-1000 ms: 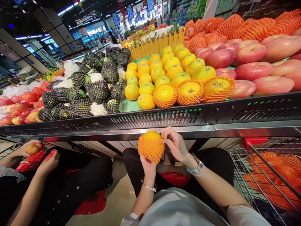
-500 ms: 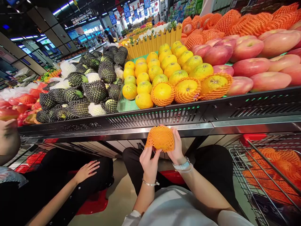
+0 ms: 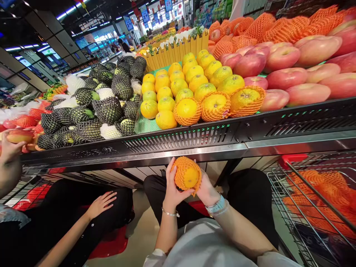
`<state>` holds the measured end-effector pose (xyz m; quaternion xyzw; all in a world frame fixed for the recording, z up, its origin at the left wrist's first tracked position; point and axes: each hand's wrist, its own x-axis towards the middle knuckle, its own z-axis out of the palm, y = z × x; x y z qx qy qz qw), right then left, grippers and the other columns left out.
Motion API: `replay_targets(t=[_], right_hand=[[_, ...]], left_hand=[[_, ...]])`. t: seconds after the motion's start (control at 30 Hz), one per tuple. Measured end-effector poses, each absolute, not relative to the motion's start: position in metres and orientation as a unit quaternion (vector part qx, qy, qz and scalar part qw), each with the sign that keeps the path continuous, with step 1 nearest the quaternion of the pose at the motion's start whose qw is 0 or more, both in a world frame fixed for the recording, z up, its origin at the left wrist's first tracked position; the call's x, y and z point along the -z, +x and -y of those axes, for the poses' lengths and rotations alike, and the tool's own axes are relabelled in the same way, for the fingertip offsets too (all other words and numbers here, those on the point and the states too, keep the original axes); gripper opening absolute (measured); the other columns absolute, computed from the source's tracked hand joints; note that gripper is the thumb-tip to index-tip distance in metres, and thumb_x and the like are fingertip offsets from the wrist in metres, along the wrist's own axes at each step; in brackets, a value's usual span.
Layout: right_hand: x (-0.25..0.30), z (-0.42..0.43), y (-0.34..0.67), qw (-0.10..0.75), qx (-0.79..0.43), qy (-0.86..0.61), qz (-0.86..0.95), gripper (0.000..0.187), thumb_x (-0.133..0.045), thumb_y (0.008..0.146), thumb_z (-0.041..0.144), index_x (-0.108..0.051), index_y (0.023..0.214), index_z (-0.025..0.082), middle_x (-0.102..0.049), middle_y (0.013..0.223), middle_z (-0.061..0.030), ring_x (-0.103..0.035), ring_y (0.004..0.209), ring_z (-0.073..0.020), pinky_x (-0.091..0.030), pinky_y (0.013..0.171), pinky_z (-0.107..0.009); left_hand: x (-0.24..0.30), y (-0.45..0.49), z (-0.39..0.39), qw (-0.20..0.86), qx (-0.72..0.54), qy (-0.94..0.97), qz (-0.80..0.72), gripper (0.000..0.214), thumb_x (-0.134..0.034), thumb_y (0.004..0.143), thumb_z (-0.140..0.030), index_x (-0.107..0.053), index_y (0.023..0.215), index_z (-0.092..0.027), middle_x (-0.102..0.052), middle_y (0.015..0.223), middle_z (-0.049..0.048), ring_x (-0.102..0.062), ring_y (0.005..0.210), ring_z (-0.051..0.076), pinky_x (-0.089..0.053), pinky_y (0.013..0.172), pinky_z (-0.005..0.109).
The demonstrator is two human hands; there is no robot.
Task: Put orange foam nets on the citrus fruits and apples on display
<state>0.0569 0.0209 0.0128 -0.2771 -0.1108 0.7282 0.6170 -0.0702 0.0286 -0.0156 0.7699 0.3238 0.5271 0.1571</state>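
Head view: the orange (image 3: pixel 188 177), wrapped in an orange foam net (image 3: pixel 180 167), sits between both palms just below the display shelf (image 3: pixel 250 133). The left hand (image 3: pixel 172 190) cups its left side and the right hand (image 3: pixel 205 190) its right, both closed on it.

Supermarket, fresh-produce section. Long black display surface (image 3: pixel 194 138) with vented front rim, stocked in loose heaps: oranges (image 3: pixel 194 81) at its middle, red apples (image 3: pixel 286 78) towards its right end, dark net-sleeved fruit (image 3: pixel 107 109) towards its left. Yellow picket divider (image 3: pixel 178 52) behind it. Blue hanging aisle signs (image 3: pixel 144 15) far beyond it. Wire shopping trolley (image 3: pixel 306 193) below its right end.
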Motion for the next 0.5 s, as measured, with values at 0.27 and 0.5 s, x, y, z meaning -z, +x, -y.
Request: replay_targets(t=[0.27,0.5], right_hand=[[-0.001,-0.046,0.051,0.698,-0.603,-0.336,0.19,0.029,-0.077,0.071,0.041,-0.057,0.073,0.02,-0.055,0.073,0.0043,-0.051,0.07,-0.0109,-0.044,0.067,-0.022],[0.004,-0.047,0.053,0.717,-0.596,-0.32,0.169,0.03,-0.076,0.068,0.039,-0.057,0.088,0.026,-0.058,0.084,0.005,-0.055,0.08,-0.0131,-0.046,0.078,-0.024]], left_hand=[[0.054,-0.047,-0.023,0.259,-0.696,0.569,-0.353,0.09,-0.057,0.069,-0.076,-0.029,0.142,-0.03,-0.038,0.144,0.0146,-0.042,0.134,0.031,-0.04,0.107,0.046],[0.057,-0.051,-0.023,0.26,-0.585,0.641,-0.422,0.132,-0.084,0.043,-0.062,-0.01,0.147,-0.029,-0.031,0.147,0.0208,-0.04,0.135,0.037,-0.037,0.109,0.053]])
